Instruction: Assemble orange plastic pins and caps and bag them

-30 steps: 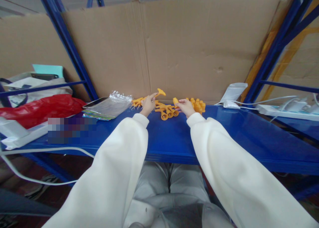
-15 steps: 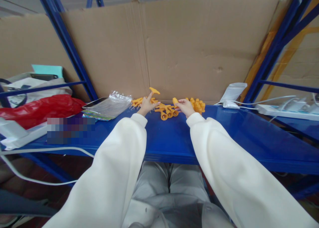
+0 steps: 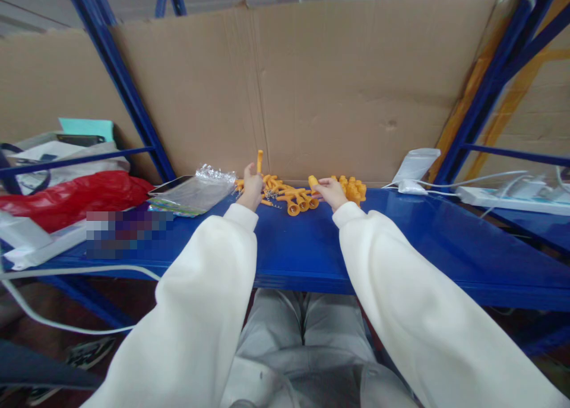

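Note:
My left hand is closed around a yellow corkscrew handle, which stands up above the fingers; its lower part is hidden. Between thumb and fingers of my right hand is a yellow cup-shaped plastic piece. A pile of yellow corkscrew handles with thin metal spirals lies beside my left hand. Between the hands, several yellow pieces with round bell-shaped ends lie in a row, openings facing me. Just behind my right hand, more yellow cup-shaped pieces are bunched together.
The blue shelf backs onto a cardboard sheet. Clear plastic bags, a red bag and a white power strip are at left. A white packet and another power strip are at right.
My left hand has moved slightly left and turned, so the corkscrew handle now points upright instead of lying crosswise. My right hand keeps its place with the yellow piece.

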